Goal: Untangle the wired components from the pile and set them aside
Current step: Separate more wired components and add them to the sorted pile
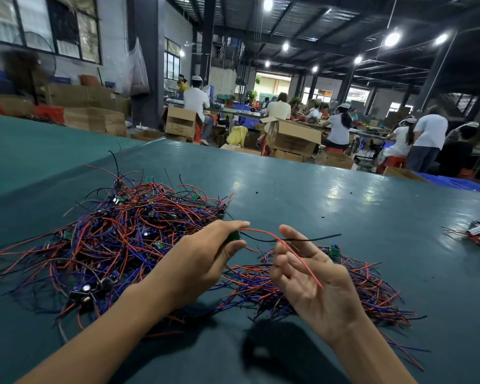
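Dark teal sheeting covers the workbench (302,189), where a big tangled pile of red, blue and black wires with small green boards (122,231) lies. Just right of the pile, the left hand (203,259) pinches a small green circuit board (234,236). The board's thin red wire (299,257) trails across the upturned, loosely curled right hand (313,278), which grips nothing. Under that hand, right of the pile, lies a smaller flat bundle of wires (372,286).

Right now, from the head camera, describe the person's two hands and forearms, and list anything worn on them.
Nothing is worn on either. The left hand and right hand show no gloves, rings or tape. The left forearm and right forearm are uncovered down to the bottom edge of the picture, with no sleeve, watch or bracelet in view.
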A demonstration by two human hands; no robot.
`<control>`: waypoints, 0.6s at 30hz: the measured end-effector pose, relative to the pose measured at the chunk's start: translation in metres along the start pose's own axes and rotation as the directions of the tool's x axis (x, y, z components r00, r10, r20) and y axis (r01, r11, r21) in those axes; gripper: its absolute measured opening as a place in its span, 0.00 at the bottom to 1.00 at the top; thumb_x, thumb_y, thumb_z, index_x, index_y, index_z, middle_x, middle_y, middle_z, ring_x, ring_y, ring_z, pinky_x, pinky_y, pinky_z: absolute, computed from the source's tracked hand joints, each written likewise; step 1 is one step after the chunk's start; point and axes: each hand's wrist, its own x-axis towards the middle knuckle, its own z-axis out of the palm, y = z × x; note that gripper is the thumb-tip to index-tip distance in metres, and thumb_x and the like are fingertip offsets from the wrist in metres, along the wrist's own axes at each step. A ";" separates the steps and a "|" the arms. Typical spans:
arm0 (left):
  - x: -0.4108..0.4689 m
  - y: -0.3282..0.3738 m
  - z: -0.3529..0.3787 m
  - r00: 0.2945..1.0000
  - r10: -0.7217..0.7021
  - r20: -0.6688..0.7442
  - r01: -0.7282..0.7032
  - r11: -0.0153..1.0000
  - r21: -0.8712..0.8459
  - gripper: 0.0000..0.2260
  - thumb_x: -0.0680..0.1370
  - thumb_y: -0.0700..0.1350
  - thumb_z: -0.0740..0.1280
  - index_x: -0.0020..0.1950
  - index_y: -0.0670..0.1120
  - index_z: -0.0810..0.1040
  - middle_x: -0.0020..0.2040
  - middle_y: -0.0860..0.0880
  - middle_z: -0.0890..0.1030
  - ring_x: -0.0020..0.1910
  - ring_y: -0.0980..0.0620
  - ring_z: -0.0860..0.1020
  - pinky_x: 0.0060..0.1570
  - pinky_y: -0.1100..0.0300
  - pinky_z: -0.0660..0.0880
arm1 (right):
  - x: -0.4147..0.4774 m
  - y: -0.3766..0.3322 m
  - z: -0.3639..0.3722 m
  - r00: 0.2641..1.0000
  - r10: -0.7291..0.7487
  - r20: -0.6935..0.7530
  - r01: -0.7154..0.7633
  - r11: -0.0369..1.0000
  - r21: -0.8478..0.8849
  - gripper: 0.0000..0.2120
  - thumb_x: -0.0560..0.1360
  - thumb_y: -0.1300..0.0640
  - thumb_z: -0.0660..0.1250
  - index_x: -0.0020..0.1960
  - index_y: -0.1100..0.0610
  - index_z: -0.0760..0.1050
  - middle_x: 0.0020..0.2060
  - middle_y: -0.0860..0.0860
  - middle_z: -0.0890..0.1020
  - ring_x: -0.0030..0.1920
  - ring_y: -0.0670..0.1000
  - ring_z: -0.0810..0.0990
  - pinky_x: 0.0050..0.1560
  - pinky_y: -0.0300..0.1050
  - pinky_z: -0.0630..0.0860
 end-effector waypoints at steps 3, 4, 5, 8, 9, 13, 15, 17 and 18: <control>0.001 0.003 -0.003 1.000 -0.010 -0.002 0.010 0.999 -0.033 0.19 0.84 0.55 0.58 0.72 0.49 0.73 0.53 0.65 0.79 0.50 0.70 0.76 0.51 0.67 0.73 | 0.000 0.002 0.002 1.000 -0.023 0.006 0.023 0.997 -0.072 0.35 0.56 0.66 0.85 0.63 0.62 0.81 0.45 0.57 0.82 0.40 0.51 0.82 0.44 0.45 0.82; 0.001 0.004 -0.003 1.000 -0.013 -0.002 0.013 1.000 -0.028 0.19 0.84 0.55 0.58 0.72 0.49 0.74 0.47 0.69 0.76 0.45 0.73 0.74 0.47 0.72 0.69 | -0.001 0.003 0.002 0.999 -0.033 0.001 0.033 0.992 -0.124 0.33 0.58 0.66 0.83 0.63 0.61 0.81 0.44 0.56 0.82 0.40 0.50 0.82 0.44 0.44 0.82; 0.001 0.006 -0.002 1.000 -0.016 0.000 0.016 1.000 -0.020 0.19 0.84 0.55 0.57 0.71 0.49 0.74 0.41 0.70 0.74 0.41 0.73 0.72 0.44 0.73 0.67 | -0.001 0.004 0.003 0.999 -0.044 -0.004 0.043 0.984 -0.173 0.30 0.61 0.66 0.81 0.63 0.60 0.82 0.44 0.56 0.81 0.40 0.50 0.82 0.44 0.44 0.82; 0.001 0.013 -0.001 0.998 0.031 0.055 -0.031 0.999 -0.010 0.19 0.85 0.54 0.55 0.71 0.48 0.74 0.38 0.65 0.74 0.39 0.65 0.75 0.42 0.65 0.71 | -0.001 0.008 0.005 0.999 -0.036 0.015 0.039 0.966 -0.254 0.26 0.65 0.67 0.77 0.62 0.59 0.82 0.42 0.55 0.81 0.40 0.49 0.81 0.44 0.42 0.81; 0.000 0.015 -0.001 0.994 0.058 0.090 -0.056 0.998 -0.016 0.19 0.85 0.55 0.55 0.71 0.47 0.74 0.42 0.62 0.78 0.42 0.61 0.78 0.44 0.61 0.73 | -0.001 0.010 0.006 0.999 -0.030 0.027 0.036 0.962 -0.272 0.26 0.65 0.68 0.78 0.63 0.59 0.82 0.42 0.55 0.81 0.40 0.50 0.81 0.44 0.42 0.80; -0.003 0.021 0.000 0.982 0.130 0.137 -0.130 0.991 -0.007 0.19 0.85 0.54 0.54 0.70 0.47 0.74 0.54 0.52 0.83 0.52 0.50 0.82 0.48 0.55 0.76 | 0.001 0.017 0.006 0.997 -0.071 0.022 0.074 0.935 -0.348 0.25 0.64 0.58 0.84 0.59 0.63 0.83 0.40 0.57 0.83 0.39 0.52 0.81 0.44 0.43 0.79; -0.003 0.024 0.000 0.983 0.136 0.122 -0.138 0.990 0.007 0.18 0.85 0.52 0.57 0.71 0.46 0.74 0.56 0.52 0.83 0.54 0.51 0.82 0.48 0.54 0.77 | 0.002 0.020 0.005 0.995 -0.102 -0.017 0.089 0.931 -0.354 0.26 0.63 0.55 0.85 0.56 0.64 0.84 0.40 0.58 0.84 0.39 0.51 0.82 0.44 0.43 0.80; -0.003 0.025 0.000 0.983 0.159 0.097 -0.161 0.987 0.022 0.17 0.84 0.50 0.60 0.69 0.44 0.76 0.57 0.51 0.83 0.54 0.50 0.82 0.47 0.53 0.79 | 0.004 0.022 0.004 0.992 -0.116 -0.051 0.092 0.936 -0.340 0.26 0.62 0.52 0.85 0.54 0.64 0.84 0.41 0.59 0.85 0.39 0.52 0.83 0.44 0.43 0.80; -0.003 0.026 0.000 0.982 0.166 0.087 -0.169 0.985 0.023 0.16 0.84 0.50 0.61 0.68 0.43 0.77 0.57 0.51 0.84 0.53 0.50 0.83 0.46 0.53 0.79 | 0.004 0.023 0.004 0.991 -0.120 -0.064 0.093 0.942 -0.322 0.26 0.62 0.52 0.85 0.54 0.65 0.85 0.41 0.59 0.85 0.40 0.52 0.83 0.44 0.42 0.80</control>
